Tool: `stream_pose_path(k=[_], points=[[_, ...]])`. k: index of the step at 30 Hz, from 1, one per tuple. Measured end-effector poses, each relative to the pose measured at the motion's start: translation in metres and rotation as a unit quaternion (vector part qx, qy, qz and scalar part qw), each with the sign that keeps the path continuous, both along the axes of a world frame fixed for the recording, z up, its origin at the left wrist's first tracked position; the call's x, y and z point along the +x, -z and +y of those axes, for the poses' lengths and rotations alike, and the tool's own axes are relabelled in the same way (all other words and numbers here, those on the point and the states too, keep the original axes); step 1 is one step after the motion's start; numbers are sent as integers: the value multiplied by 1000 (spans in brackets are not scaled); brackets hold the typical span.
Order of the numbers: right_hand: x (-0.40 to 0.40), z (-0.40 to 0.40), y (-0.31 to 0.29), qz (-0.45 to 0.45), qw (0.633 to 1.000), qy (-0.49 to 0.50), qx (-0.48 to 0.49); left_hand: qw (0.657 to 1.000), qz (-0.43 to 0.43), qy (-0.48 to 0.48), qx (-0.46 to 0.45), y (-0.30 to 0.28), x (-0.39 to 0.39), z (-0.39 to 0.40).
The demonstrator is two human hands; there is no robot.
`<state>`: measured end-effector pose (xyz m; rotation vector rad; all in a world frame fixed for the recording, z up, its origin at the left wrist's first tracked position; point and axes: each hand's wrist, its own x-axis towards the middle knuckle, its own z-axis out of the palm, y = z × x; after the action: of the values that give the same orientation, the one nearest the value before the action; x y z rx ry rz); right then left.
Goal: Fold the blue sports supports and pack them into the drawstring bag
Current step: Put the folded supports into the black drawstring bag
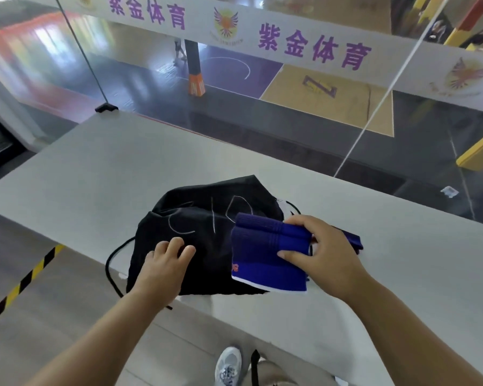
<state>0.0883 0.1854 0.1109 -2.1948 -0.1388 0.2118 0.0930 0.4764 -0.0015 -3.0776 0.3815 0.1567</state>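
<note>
right hand (328, 253) pinching blue support (265, 253), left hand (165, 263) on bag (207, 218)

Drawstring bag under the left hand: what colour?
Black, with faint pale line markings on top; drawstring bag, head view.
</note>
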Motion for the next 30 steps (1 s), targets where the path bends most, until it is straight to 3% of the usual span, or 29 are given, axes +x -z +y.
stream_pose_path(k=[8, 11, 15, 20, 25, 30], points=[[17, -6, -1, 1, 999, -42, 9, 980, 24, -88, -176, -21, 18, -7], [24, -15, -8, 13, 995, -89, 37, 942, 59, -137, -301, -43, 36, -12], [35, -24, -21, 28, 983, -169, 66, 950, -7, -110, -293, -68, 62, -24], [50, -18, -23, -2, 973, -229, -34, 939, 48, -148, -307, -91, 83, -34], [66, -5, -5, -65, 962, -219, -147, 943, 102, -131, -289, -97, 94, -32], [92, 13, 5, -110, 964, -125, -206, 897, 171, -142, -383, -106, 112, -22]])
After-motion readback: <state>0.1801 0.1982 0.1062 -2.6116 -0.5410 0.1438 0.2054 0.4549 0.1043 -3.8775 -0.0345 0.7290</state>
